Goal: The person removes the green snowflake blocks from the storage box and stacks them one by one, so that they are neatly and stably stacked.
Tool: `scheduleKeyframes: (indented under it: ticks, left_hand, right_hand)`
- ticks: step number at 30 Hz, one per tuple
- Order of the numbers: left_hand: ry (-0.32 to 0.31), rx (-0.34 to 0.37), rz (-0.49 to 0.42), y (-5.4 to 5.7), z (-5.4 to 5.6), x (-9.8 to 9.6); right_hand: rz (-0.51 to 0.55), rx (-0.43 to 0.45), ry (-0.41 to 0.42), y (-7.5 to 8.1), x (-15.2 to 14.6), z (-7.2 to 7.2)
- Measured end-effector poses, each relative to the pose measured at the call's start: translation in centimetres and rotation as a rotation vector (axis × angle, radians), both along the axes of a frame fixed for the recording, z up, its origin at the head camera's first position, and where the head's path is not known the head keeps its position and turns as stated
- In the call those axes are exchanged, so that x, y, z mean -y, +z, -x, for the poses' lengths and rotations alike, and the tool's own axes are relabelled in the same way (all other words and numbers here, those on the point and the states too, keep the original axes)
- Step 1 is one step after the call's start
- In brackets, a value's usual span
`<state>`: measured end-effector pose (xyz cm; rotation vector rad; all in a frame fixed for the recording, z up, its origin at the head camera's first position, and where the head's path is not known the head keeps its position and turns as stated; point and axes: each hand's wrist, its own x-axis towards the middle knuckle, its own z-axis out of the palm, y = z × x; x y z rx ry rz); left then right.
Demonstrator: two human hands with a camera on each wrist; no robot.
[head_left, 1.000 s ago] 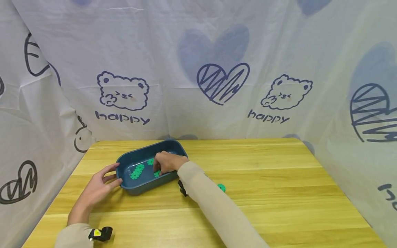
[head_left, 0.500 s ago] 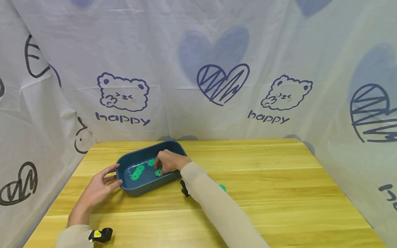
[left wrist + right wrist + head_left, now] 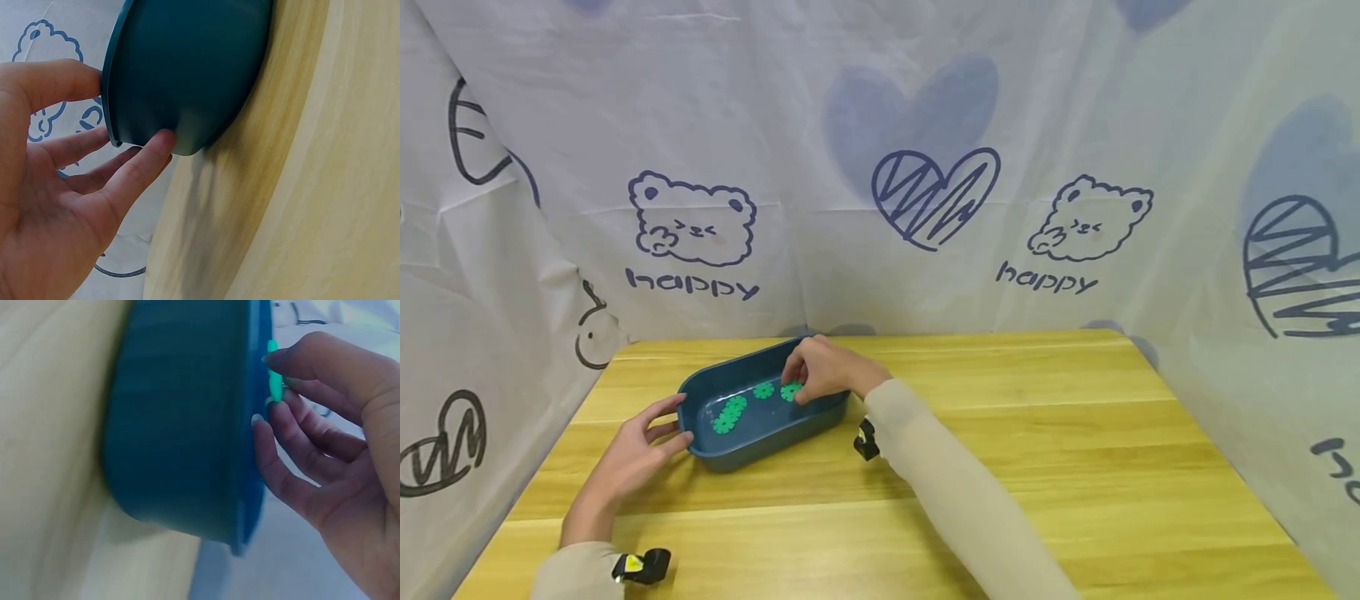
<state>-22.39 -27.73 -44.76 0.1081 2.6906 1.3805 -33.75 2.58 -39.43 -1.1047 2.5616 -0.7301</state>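
Observation:
A dark blue oblong plastic bin [image 3: 752,450] stands at the left of the wooden table. My left hand [image 3: 643,442] holds its left end, and the left wrist view shows the fingers against the rim and the end wall [image 3: 187,69]. Between thumb and fingers my right hand [image 3: 827,367] pinches a green snowflake disc [image 3: 790,391], seen edge-on as a thin green piece [image 3: 275,372] at the rim in the right wrist view. On the bin's floor lie a single green disc [image 3: 763,390] and a slanting row of overlapping discs [image 3: 730,414].
The wooden table [image 3: 1037,433] stretches out to the right of the bin. White cloth [image 3: 820,275] printed with bears and hearts hangs along the back and both sides. The right sleeve [image 3: 955,475] covers part of the tabletop.
My right hand has lifted the pinched disc and moved up and right in the head view. A green disc on the table is now hidden behind the right sleeve. The left hand keeps its place.

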Motion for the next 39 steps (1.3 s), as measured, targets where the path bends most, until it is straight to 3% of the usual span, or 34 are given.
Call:
scheduleKeyframes:
  ticks: [10, 18, 29, 39]
  left_hand:
    - [-0.007, -0.006, -0.011, 0.0, -0.1, 0.0]
    - [-0.008, -0.005, 0.007, 0.1, 0.0, 0.0]
    - [-0.007, 0.002, 0.026, 0.1, 0.1, 0.1]
    - [-0.008, -0.004, 0.024, 0.1, 0.0, 0.1]
  right_hand:
    - [0.034, -0.06, -0.001, 1.4, -3.4, -2.0]
    - [0.077, -0.044, -0.016, 1.9, -6.7, -3.7]
    - [0.056, -0.131, -0.069, 1.6, -11.6, -5.6]
    - [0.088, -0.09, -0.148, 1.0, -15.3, -7.1]
